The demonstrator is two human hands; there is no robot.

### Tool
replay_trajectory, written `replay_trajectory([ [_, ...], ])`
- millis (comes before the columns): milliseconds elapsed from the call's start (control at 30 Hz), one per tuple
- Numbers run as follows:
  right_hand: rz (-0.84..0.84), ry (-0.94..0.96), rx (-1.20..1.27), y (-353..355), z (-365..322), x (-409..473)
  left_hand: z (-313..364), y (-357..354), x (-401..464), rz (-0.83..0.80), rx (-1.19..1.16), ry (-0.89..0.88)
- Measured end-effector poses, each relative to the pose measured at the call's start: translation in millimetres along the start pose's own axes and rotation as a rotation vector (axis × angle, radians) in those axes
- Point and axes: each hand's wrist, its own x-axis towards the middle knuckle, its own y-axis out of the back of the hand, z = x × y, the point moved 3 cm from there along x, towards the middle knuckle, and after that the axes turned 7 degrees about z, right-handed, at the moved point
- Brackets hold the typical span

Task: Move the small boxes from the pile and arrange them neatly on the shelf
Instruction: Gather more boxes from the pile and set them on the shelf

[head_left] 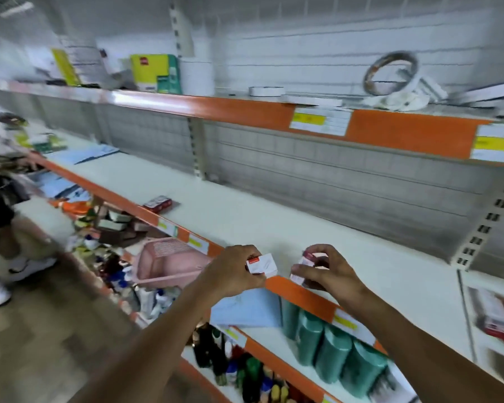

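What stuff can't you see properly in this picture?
- Print on the small box in the left hand: head view, too small and blurred.
- Box in the right hand: fingers cover most.
- Shelf labels: motion blur.
- Red-and-white package: cut off by the right edge.

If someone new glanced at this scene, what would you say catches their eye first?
Two hands at the front edge of the middle shelf: the left hand and right hand each grip a small red-and-white box. Behind runs the upper shelf's orange edge strip, and green canisters line the shelf below.
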Motion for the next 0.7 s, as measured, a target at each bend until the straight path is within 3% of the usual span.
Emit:
replay_trajectory([
  [267, -0.265, 0.097, -0.088, -89.3, -1.6, 43.5, -73.4, 46.8, 8.1, 0.048, 0.033, 0.099],
  [500, -0.354, 0.127, -0.171, -141.5, -6.5, 116.5, -129.9, 76.7, 51.3, 0.103, 0.073, 0.155],
  [700, -0.323, 0.144, -0.295, -184.7, -19.6, 179.9, -170.4, 106.0, 93.1, 0.11, 0.114, 0.187],
])
